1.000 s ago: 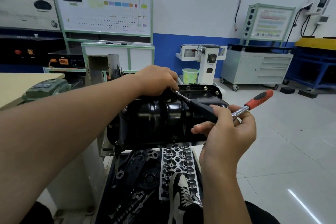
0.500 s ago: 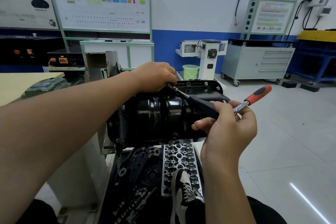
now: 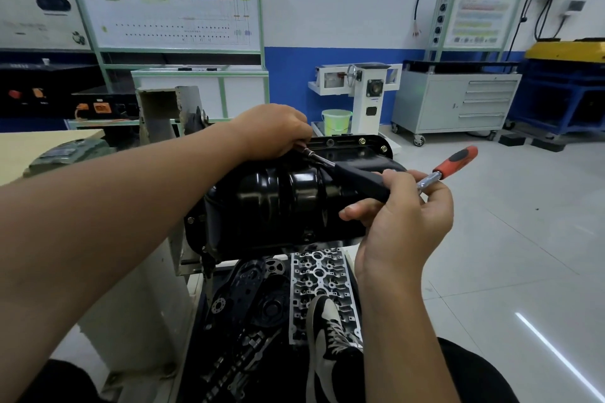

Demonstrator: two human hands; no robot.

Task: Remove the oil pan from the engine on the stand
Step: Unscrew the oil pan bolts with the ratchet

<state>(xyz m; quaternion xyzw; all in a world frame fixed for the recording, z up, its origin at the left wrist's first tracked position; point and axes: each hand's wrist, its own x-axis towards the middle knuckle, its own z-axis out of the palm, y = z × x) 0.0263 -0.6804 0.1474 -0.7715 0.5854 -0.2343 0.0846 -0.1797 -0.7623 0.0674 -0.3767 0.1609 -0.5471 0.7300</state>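
An oil pan sits on top of an engine stand in the centre foreground. The left hand rests on the pan's upper left edge, over the tip of a ratchet wrench. The wrench slants across the pan's top down to the right hand, which grips it at the pan's right side. Below the pan lies a cylinder head, with a shoe on its near end. A desk stands far left. Behind the pan a bucket sits on the floor; a cabinet stands behind to the right.
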